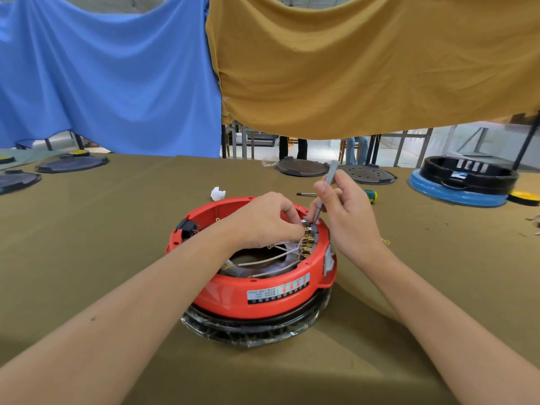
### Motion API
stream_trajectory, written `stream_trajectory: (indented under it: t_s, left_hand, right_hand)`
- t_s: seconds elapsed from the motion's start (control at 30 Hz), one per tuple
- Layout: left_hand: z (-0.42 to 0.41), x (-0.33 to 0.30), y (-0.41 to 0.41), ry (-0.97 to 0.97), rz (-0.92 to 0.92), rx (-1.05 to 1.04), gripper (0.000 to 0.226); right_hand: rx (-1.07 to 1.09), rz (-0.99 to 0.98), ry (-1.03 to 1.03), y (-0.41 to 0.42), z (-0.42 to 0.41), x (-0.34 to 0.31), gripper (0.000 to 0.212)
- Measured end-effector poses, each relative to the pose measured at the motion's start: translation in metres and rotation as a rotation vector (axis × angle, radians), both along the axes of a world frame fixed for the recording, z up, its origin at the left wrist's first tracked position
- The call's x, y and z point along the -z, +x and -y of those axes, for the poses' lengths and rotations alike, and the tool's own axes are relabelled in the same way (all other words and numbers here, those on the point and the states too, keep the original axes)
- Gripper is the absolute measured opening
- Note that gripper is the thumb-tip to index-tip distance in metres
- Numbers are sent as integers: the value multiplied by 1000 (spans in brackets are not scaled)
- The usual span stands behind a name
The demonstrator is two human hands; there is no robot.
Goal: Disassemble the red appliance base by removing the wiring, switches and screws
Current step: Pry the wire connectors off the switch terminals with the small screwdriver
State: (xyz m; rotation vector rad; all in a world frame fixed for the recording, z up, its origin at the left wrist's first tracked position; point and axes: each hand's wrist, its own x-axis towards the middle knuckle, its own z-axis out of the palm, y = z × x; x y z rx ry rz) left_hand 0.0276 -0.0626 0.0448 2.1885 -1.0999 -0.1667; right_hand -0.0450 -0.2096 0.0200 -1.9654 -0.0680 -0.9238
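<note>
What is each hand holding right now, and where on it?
Right hand grips a grey tool mid-shaft. Left hand pinches the brass wire terminals inside the red base.

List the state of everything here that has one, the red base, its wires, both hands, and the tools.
red base: open side up, still wired.
white wires: still on the brass terminals.
left hand: pinching at the terminals.
right hand: gripping the grey tool, tip at the terminals.
green-handled screwdriver: lying unused on the table.
</note>
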Motion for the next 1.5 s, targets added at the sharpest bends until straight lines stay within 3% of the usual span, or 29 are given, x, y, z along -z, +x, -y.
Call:
stream_trajectory:
  t_s: [0.27,1.5]
  left_hand:
    - [0,2,3,-11,-9,4,4]
    - [-1,0,2,24,-31,4,5]
  right_hand:
    - [-52,-15,113,3,1,3,23]
    - [-126,-160,624,2,-1,7,33]
